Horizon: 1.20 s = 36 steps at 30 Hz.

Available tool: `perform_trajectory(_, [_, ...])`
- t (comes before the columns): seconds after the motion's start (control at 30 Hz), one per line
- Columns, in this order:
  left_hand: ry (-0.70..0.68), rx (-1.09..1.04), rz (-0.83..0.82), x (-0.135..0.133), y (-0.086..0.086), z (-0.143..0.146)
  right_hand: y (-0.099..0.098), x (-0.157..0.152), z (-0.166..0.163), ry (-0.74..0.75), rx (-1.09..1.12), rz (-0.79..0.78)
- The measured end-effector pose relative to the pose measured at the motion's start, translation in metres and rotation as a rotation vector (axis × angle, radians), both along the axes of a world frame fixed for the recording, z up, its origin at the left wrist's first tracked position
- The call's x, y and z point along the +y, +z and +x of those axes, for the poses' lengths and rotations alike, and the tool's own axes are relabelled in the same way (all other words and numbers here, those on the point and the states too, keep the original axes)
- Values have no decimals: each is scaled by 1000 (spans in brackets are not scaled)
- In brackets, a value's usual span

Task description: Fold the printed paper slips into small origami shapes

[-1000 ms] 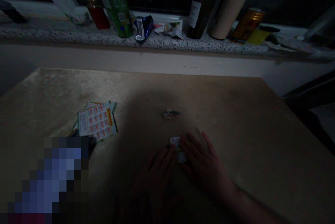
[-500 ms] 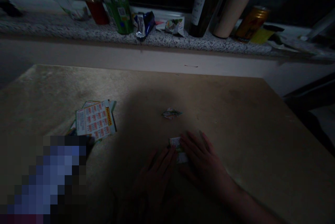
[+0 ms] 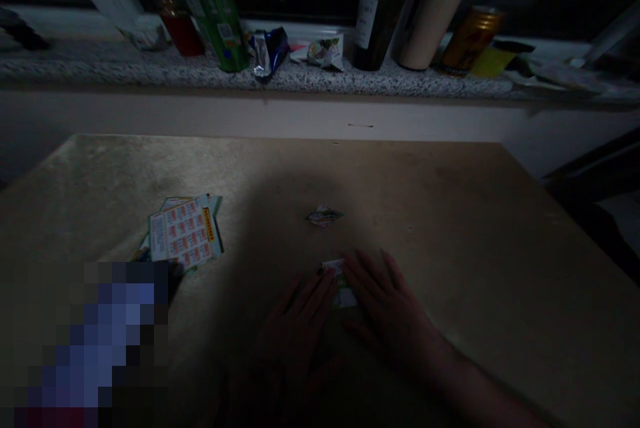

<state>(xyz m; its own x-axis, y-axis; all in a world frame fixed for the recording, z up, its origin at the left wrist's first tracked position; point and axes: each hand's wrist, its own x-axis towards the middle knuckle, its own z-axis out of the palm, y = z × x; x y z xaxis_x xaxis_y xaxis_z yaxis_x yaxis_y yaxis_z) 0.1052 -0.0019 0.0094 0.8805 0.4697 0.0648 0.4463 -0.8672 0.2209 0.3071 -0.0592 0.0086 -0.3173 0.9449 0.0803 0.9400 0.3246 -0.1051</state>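
Observation:
A small folded piece of printed paper (image 3: 343,293) lies on the table between my two hands. My left hand (image 3: 303,311) rests flat with its fingertips on the paper's left side. Across the right side lie the outstretched fingers of my right hand (image 3: 383,298). Both hands are open, pressing the paper from above, and they cover part of it. Just beyond them sits a small folded paper shape (image 3: 325,216), pointed at both ends. To the left is a loose stack of printed cards (image 3: 184,231) with red and white grids.
A pixelated blue area (image 3: 110,335) covers the lower left. Behind the table (image 3: 440,188), a speckled stone sill (image 3: 310,80) holds a green packet (image 3: 213,15), a crumpled blue wrapper (image 3: 270,51), a dark bottle (image 3: 377,21), a pale tube (image 3: 437,15) and a gold can (image 3: 473,38).
The view has shifted slightly. My left fingertips have slid a little up the paper; my right hand stays about where it was.

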Motion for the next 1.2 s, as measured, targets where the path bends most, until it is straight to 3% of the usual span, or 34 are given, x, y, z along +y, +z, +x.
perform_trajectory(0.17, [24, -21, 25, -2, -3, 0, -1, -9, 5, 98, -42, 94])
perform_trajectory(0.43, [19, 9, 54, -1, 2, 1, 5, -11, 10, 101, -26, 56])
perform_trajectory(0.67, [37, 14, 38, -3, -1, 1, 10, -17, 10, 134, 20, 195])
perform_trajectory(0.93, [44, 10, 17, -2, -1, 0, -1, -23, 3, 68, -16, 197])
perform_trajectory(1.07, [-26, 12, 55, -2, -2, 2, -4, -22, 3, 75, -27, 210])
perform_trajectory(1.2, [43, 6, 82, -4, -1, 4, -4, -9, 10, 120, 59, 270])
